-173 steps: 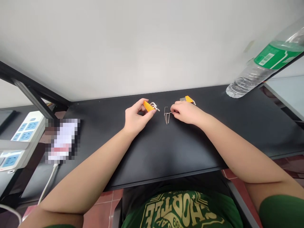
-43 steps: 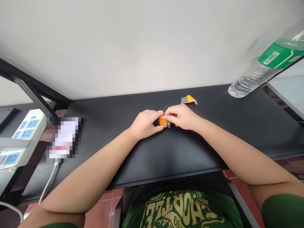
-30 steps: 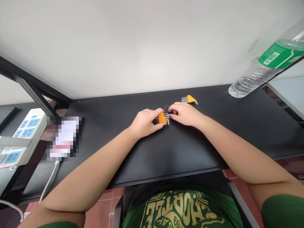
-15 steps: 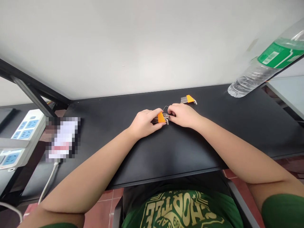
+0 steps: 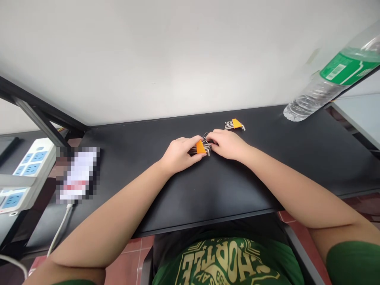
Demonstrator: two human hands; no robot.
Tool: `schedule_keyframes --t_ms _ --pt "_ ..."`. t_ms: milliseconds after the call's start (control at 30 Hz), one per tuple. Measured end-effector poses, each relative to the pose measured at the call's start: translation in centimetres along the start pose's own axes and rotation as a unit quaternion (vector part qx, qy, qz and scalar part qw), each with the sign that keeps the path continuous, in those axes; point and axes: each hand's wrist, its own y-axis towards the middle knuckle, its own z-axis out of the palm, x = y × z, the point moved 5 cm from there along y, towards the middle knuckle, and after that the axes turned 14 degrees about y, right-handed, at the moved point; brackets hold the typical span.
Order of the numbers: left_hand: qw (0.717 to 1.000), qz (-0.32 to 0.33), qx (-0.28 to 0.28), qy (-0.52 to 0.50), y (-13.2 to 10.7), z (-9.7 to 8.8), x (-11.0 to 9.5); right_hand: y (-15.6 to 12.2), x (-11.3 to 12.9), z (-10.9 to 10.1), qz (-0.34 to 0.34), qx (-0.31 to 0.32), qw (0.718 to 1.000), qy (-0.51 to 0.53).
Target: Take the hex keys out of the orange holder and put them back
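My left hand (image 5: 181, 155) is closed around an orange hex key holder (image 5: 200, 147), thumb and fingers pressing its two edges. Several silver hex keys (image 5: 207, 150) sit in that holder, their bent ends pointing right. Beside these ends, my right hand (image 5: 227, 143) is closed with its fingertips on a hex key (image 5: 205, 135) that angles up at the holder's far side. The fingers partly hide where they grip it. A second orange holder (image 5: 236, 123) with its own hex keys lies on the black table (image 5: 190, 198), just beyond my right hand.
A large water bottle (image 5: 332, 75) with a green label stands at the right rear, by the wall. To the left lie a blurred-out phone-like object (image 5: 79, 174) with a white cable (image 5: 61, 229) and a white power strip (image 5: 29, 170). A dark metal frame (image 5: 41, 118) rises at the left.
My right fingertips have shifted slightly left, nearer the holder, and the angled hex key sits closer to the others. My left hand keeps its hold; the second holder lies as before.
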Motion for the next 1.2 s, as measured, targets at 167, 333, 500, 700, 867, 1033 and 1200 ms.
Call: schedule_keyframes --t_ms 167,333,500,700,867,1033,1200 --pt "1.0 -0.008 0.007 0.0 0.0 0.0 0.0 0.1 -0.1 0.2 -0.009 0.0 1.0 -0.003" --pt "1.0 0.005 0.009 0.012 0.1 -0.1 -0.1 0.2 -0.3 0.1 -0.016 -0.003 1.0 0.003" --pt "1.0 -0.004 -0.022 0.011 -0.1 -0.5 0.0 0.2 -0.3 -0.2 -0.014 -0.018 0.999 0.026" --pt "0.977 -0.152 -0.135 -0.066 -0.5 -1.3 2.1 0.2 -0.3 -0.5 0.006 -0.01 0.999 0.043" --pt "0.969 -0.177 -0.148 -0.092 -0.4 -1.5 2.3 0.2 0.0 -0.3 -0.012 -0.012 0.999 0.042" --pt "0.97 -0.175 -0.142 -0.093 -0.4 -1.2 2.3 0.3 0.8 0.4 -0.046 0.001 0.999 -0.002" --pt "0.972 -0.164 -0.143 -0.089 -0.4 -1.2 2.2 0.2 1.1 0.4 -0.043 0.006 0.999 -0.031"
